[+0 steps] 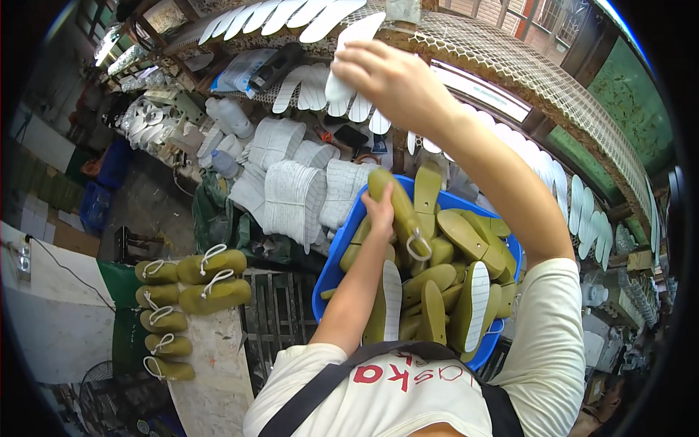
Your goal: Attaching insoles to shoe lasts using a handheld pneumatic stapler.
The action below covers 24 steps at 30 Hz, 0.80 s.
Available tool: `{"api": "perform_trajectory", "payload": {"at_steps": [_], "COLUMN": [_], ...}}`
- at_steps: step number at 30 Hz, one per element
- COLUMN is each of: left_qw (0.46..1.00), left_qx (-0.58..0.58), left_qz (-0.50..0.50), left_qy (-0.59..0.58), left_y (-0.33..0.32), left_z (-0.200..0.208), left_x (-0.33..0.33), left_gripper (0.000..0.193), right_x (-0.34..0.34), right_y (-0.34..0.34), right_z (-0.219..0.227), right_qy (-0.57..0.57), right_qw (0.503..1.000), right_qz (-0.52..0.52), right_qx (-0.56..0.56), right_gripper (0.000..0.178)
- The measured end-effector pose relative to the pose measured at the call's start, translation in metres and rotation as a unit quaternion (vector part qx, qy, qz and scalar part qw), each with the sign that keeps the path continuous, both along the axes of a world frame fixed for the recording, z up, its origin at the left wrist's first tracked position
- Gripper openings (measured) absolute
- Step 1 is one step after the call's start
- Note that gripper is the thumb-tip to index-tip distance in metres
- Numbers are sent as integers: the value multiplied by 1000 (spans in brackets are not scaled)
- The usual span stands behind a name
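My left hand [380, 211] is closed round an olive-green shoe last [403, 207] with a loop of cord at its near end, held over a blue crate [318, 298]. Raised toward the mesh shelf, my right hand [378, 73] grips a white insole [360, 33], its fingers wrapped over the middle. More green shoe lasts [461, 234] lie piled in the crate, and some carry white soles [478, 295] on their undersides. The fingertips of my left hand are partly hidden behind the last.
White insoles [262, 18] line a wire mesh shelf [502, 45] above. Bundled stacks of white insoles [284, 197] lie beyond the crate, beside plastic bottles [231, 116]. At left, several corded lasts [213, 295] stand in rows on a pale board [211, 364]. A fan [102, 397] stands lower left.
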<state>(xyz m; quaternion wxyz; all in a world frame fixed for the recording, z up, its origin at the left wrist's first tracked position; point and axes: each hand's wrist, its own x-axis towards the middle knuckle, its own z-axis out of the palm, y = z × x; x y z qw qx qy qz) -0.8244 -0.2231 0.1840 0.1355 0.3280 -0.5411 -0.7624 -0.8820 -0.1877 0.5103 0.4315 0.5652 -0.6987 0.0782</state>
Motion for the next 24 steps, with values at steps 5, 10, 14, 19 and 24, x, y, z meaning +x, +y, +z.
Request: {"api": "perform_trajectory", "payload": {"at_steps": [5,10,14,19,24], "left_qw": [739,806,763,795,863], "left_qx": [430,337,555,455,205], "left_qz": [-229,-404,-313,-376,-440], "left_qy": [465,272,110,140,137], "left_y": [-6,2,38,60,70], "left_z": [155,128,95,78,96], "left_x": [34,135,187,230,247], "left_gripper": [62,98,69,68,79], "right_x": [82,146,210,281,320], "right_y": [63,159,189,201,248], "right_z": [-8,-59,-131,-175,-197], "right_qy": [11,-150,-362,-475,-586], "right_qw": [987,972,918,870,782], "right_qz": [118,49,83,74,125], "right_qx": [-105,-174,-136,-109,-173], "right_gripper": [37,37,46,54,35]}}
